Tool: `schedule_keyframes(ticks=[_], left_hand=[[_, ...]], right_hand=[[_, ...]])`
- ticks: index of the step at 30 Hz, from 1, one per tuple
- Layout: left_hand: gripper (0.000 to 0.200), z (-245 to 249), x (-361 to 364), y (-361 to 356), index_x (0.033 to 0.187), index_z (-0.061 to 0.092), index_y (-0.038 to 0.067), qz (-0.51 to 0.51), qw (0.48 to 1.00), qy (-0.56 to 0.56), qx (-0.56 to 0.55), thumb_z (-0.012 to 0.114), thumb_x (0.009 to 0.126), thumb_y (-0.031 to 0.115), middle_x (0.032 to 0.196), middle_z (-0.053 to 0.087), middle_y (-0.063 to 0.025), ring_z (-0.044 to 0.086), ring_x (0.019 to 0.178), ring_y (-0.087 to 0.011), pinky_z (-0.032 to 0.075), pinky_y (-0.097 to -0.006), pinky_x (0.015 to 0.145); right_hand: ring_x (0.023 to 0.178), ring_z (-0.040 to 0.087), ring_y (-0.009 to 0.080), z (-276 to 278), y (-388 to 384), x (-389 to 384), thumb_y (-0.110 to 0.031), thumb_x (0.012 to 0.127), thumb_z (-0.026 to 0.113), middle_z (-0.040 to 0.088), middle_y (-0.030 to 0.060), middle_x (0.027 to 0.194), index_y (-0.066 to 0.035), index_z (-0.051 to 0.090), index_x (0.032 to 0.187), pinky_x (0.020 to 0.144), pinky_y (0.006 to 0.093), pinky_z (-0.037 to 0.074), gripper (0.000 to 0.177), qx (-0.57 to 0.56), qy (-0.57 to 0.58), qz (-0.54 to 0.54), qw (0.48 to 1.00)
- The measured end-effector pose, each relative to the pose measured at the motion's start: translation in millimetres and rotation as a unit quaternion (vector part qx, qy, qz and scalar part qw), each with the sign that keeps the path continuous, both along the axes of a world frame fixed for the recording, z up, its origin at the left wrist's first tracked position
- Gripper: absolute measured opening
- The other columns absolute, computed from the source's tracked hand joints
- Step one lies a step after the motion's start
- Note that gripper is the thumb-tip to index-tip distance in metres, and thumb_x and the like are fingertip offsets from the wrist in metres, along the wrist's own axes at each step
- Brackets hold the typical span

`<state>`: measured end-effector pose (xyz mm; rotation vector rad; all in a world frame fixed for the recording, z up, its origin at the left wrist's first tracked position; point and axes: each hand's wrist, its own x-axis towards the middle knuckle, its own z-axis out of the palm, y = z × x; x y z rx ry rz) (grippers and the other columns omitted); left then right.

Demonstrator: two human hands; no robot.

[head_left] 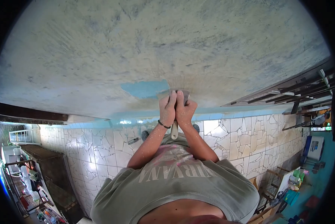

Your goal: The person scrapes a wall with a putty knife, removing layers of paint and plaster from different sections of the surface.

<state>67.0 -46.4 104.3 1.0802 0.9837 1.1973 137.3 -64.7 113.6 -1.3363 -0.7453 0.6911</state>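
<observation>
Both hands meet on one scraper (174, 131), whose pale handle points down toward my body. My left hand (167, 109), with a dark beaded bracelet at its wrist, is closed around the tool, thumb up along it. My right hand (185, 110) is closed on it from the other side. The wide blade is pressed to the wall (137, 48) and partly hidden by my fingers. Just left of the blade lies a light blue patch (145, 89) in the wall's mottled grey-beige surface. Pale dust or flecks dot my forearms.
Cracked-pattern white tiles (93, 149) cover the floor. Dark window bars (298, 89) stand out at the right. A brown cabinet (52, 171) and cluttered shelves are at the lower left. A wooden chair (270, 186) and a table with assorted items are at the lower right.
</observation>
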Motion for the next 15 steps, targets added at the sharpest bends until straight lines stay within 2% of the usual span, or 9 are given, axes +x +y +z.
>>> schedule_keyframes(ticks=[2, 8, 11, 15], left_hand=[[0.047, 7.3, 6.1, 0.0, 0.080, 0.060, -0.003, 0.019, 0.999, -0.038, 0.001, 0.052, 0.103, 0.038, 0.072, 0.055, 0.0011, 0.045, 0.069, -0.0070, 0.039, -0.0277, 0.059], [0.048, -17.5, 4.1, 1.0, 0.079, 0.060, -0.004, 0.025, 1.000, 0.003, 0.009, 0.052, 0.102, 0.037, 0.070, 0.054, 0.0014, 0.044, 0.068, -0.0072, 0.039, -0.0271, 0.058], [0.041, -16.4, 0.7, 0.5, 0.092, 0.065, -0.002, -0.008, 0.999, -0.015, -0.038, 0.051, 0.103, 0.035, 0.083, 0.061, -0.0006, 0.051, 0.077, -0.0082, 0.045, -0.0260, 0.068], [0.042, -21.9, 2.9, 0.0, 0.089, 0.064, -0.003, 0.005, 1.000, 0.009, -0.028, 0.051, 0.103, 0.035, 0.081, 0.059, 0.0001, 0.049, 0.077, -0.0073, 0.044, -0.0252, 0.067]], right_hand=[[0.055, 0.039, 0.0045, 8.9, 0.0, 0.5, -0.028, 0.096, 0.066, 0.048, -0.0043, 0.053, 0.005, 0.054, 0.058, 0.043, 0.0292, 0.029, 0.052, 0.012, 0.007, 0.004, 1.000], [0.054, 0.038, 0.0046, -17.5, -0.2, 0.2, -0.030, 0.096, 0.065, 0.047, -0.0042, 0.053, 0.004, 0.053, 0.057, 0.043, 0.0295, 0.028, 0.053, -0.017, -0.005, -0.004, 1.000], [0.054, 0.039, 0.0049, -9.3, -3.1, 0.8, -0.030, 0.096, 0.065, 0.048, -0.0038, 0.054, 0.005, 0.054, 0.057, 0.043, 0.0294, 0.028, 0.054, -0.019, -0.005, -0.002, 1.000], [0.056, 0.040, 0.0051, -22.0, -0.2, 0.3, -0.027, 0.095, 0.067, 0.048, -0.0024, 0.051, 0.006, 0.056, 0.060, 0.044, 0.0308, 0.032, 0.050, -0.010, 0.016, -0.004, 1.000]])
